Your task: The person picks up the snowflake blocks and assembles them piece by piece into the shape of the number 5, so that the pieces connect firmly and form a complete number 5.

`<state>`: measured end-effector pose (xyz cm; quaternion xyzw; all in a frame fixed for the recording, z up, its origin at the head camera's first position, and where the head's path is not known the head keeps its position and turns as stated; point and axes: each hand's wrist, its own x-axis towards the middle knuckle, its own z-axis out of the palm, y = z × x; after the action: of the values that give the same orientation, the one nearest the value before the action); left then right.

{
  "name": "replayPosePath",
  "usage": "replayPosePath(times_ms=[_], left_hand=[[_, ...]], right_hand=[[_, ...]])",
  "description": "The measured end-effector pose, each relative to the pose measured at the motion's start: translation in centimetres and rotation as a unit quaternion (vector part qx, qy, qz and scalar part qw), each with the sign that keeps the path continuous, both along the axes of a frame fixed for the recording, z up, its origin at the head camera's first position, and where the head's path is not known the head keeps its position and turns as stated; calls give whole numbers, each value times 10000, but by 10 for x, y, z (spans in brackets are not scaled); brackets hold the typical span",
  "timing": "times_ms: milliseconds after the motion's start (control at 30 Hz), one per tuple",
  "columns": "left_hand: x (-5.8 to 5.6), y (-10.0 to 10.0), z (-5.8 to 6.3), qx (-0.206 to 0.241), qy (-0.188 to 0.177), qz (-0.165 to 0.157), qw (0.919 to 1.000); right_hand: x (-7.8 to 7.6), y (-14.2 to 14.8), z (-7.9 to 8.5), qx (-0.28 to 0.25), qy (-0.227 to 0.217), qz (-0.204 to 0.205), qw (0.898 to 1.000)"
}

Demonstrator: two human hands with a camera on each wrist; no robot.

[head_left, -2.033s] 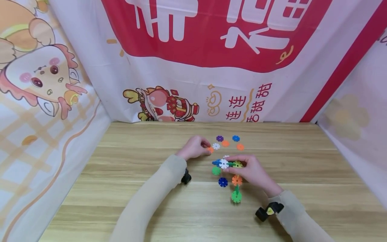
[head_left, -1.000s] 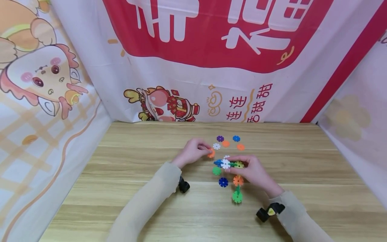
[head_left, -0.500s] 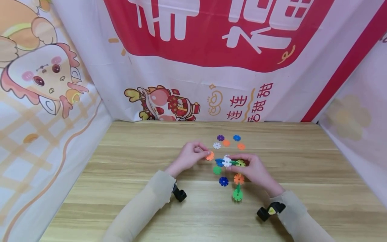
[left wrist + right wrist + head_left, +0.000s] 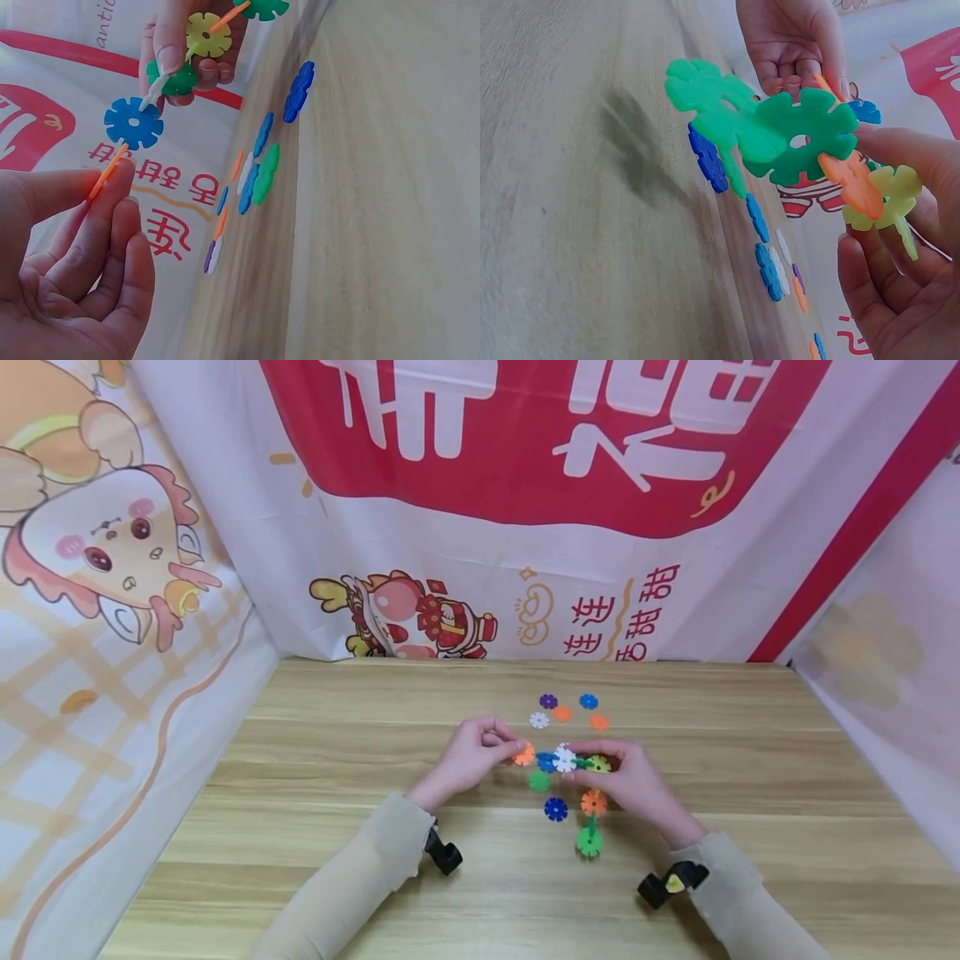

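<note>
- Left grip (image 4: pixel 468 757), centre of the frame in the head view: thumb and forefinger pinching an orange disc (image 4: pixel 524 754).
- Right grip (image 4: pixel 630 777), right of centre: pinching a disc chain (image 4: pixel 593 802) at its green disc (image 4: pixel 174 79).
- Orange disc: at the chain's blue disc (image 4: pixel 133 123), left wrist view's left; cannot tell whether slotted.
- Counter (image 4: pixel 322 752): purple disc (image 4: pixel 548 702) above centre, navy disc (image 4: pixel 556 809) below.

At lower centre-left: plain beige left sleeve (image 4: pixel 341 885), black left wrist camera (image 4: pixel 446 855). At lower right: plain beige right sleeve (image 4: pixel 750 893); black right wrist camera (image 4: pixel 655 891) bears a yellow marking (image 4: pixel 676 882).
</note>
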<state>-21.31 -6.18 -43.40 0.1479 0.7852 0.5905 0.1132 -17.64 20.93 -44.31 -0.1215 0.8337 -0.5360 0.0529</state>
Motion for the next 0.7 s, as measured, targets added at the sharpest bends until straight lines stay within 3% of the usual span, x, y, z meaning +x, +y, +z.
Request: replayPosePath(times_ms=[700], left_hand=[[7,5,-2,101,49,76,9999]], right_hand=[[2,-8,4,1,158,32,9999]])
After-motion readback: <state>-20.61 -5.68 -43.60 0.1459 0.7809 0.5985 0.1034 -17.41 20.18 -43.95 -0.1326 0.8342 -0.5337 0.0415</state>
